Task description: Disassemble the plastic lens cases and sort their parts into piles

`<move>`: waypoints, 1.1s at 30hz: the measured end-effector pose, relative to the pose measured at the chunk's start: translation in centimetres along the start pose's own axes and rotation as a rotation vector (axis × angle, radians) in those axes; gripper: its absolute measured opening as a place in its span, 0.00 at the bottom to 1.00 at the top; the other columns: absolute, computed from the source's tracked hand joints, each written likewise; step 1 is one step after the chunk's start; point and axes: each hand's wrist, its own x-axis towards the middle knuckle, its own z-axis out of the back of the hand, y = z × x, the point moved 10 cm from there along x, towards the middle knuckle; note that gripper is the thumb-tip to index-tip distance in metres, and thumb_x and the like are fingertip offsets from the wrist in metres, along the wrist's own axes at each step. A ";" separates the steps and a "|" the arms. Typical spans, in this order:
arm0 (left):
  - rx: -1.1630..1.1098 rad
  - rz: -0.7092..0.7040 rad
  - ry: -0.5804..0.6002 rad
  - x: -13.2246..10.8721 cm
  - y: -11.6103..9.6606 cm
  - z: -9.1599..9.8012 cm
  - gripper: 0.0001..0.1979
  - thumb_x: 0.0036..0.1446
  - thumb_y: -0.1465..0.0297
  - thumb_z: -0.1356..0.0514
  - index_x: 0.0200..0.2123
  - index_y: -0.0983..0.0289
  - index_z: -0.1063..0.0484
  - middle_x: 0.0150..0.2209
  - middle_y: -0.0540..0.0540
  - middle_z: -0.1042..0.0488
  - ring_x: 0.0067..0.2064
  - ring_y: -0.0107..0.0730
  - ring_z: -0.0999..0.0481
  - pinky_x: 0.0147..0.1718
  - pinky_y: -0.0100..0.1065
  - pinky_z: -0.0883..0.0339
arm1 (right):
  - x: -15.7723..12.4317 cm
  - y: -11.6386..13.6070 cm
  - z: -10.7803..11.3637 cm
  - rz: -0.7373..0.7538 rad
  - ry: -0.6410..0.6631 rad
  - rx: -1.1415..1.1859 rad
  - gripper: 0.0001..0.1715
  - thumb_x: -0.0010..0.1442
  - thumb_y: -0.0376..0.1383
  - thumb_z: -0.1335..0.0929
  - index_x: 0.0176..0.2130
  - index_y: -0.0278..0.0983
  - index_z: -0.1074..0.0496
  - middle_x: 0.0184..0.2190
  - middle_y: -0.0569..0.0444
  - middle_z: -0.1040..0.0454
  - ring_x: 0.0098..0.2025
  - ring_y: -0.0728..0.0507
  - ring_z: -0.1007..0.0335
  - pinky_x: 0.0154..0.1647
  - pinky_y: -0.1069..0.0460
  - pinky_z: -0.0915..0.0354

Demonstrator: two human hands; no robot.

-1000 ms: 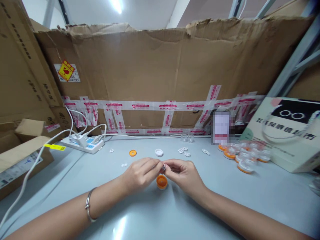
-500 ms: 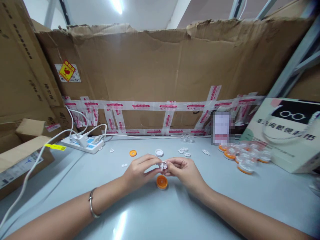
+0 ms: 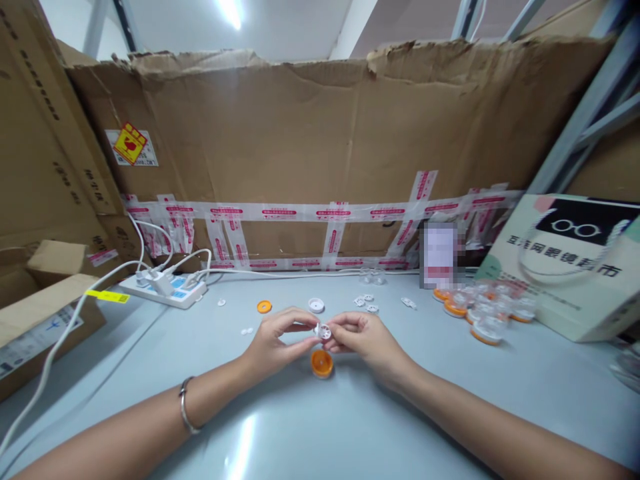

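Observation:
Between my two hands is a small white round plastic part (image 3: 324, 331) with holes in its face. My left hand (image 3: 283, 339) pinches its left side between thumb and fingers. From the right, the closed fingertips of my right hand (image 3: 364, 340) grip the same part. Just below it on the table stands a round orange cup-like piece (image 3: 322, 365) with a pale base. Beyond my hands lie a white round cap (image 3: 316, 305) and a flat orange ring (image 3: 264, 307). Several small white parts (image 3: 367, 303) lie a little to the right.
Clear-topped orange round pieces (image 3: 480, 310) are heaped at the right, before a paper bag (image 3: 565, 267). A power strip (image 3: 165, 288) with white cables sits at the back left, near an open carton (image 3: 50, 313). A large cardboard sheet (image 3: 300, 147) walls off the back.
The white part has turned slightly between my fingers, and my left fingers are a little straighter. The whole view has shifted slightly. Things on the table stay where they were.

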 end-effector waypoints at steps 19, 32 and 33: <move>0.356 -0.321 -0.108 -0.7 -3.4 0.4 0.09 0.51 0.76 0.39 0.37 0.66 0.30 0.32 0.58 0.24 0.34 0.32 0.25 0.34 0.33 0.29 | -0.3 2.9 0.2 0.313 0.007 -0.490 0.07 0.47 0.37 0.32 0.23 0.35 0.32 0.20 0.57 0.29 0.25 0.50 0.32 0.28 0.54 0.36; 0.316 -0.252 -0.105 -0.6 -2.4 0.7 0.07 0.52 0.74 0.40 0.37 0.66 0.30 0.33 0.58 0.24 0.37 0.32 0.24 0.37 0.33 0.29 | 4.5 5.0 10.6 0.323 -0.340 -1.071 0.07 0.44 0.38 0.32 0.22 0.36 0.26 0.26 0.51 0.26 0.29 0.44 0.33 0.31 0.51 0.40; 0.313 -0.251 -0.105 -0.6 -2.4 0.7 0.07 0.52 0.74 0.40 0.37 0.65 0.30 0.33 0.57 0.24 0.37 0.32 0.24 0.37 0.33 0.29 | 4.6 4.8 10.8 0.319 -0.340 -1.081 0.07 0.44 0.37 0.32 0.22 0.36 0.26 0.26 0.51 0.26 0.29 0.44 0.33 0.31 0.51 0.40</move>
